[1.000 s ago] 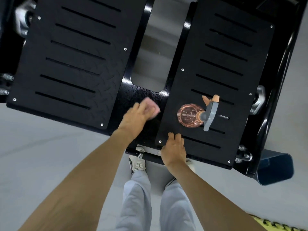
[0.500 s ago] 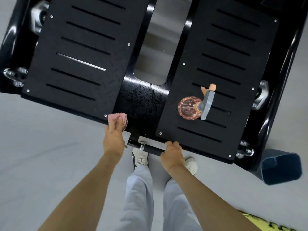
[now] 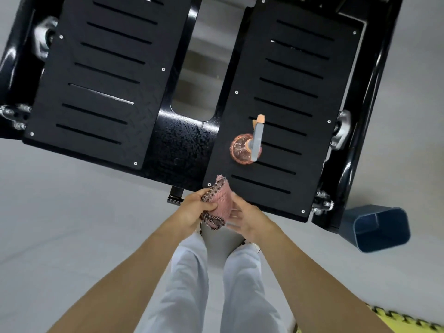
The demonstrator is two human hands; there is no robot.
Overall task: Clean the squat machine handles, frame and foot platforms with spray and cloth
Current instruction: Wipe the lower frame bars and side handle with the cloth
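Cloth (image 3: 222, 198): pink, nubby knit-like weave, with a dark and pink braided trim along one edge. It is bunched up and sits between both hands, just off the near edge of the right foot platform (image 3: 300, 75) and above the person's legs. A loop of the trim hangs below the left hand (image 3: 193, 210).

Left hand: fingers and thumb clamped round the cloth's left side.
Right hand (image 3: 245, 219): touching the cloth's right side but motion-blurred, so can't tell whether it's gripping.

Spray bottle (image 3: 242, 149): clear pinkish round body, grey trigger head, orange nozzle tip. It stands upright on the right foot platform, in the near-left part.

Both platforms are flat black rectangular plates with long parallel slots and small silver screws at the corners. The left foot platform (image 3: 101, 75) shows a faint diamond-tread texture.

Frame (image 3: 182, 145): the glossy black crosspiece between the plates has a speckled sheen. A rounded notch is cut into its far edge. Silver metal fittings (image 3: 341, 131) sit at the outer sides.

Bin (image 3: 379, 227): dark blue, squarish with rounded corners. It's on the floor (image 3: 60, 200) just right of the machine. The floor is pale grey and smooth.

Yellow mat (image 3: 408, 320): toothed edge, bottom right corner.
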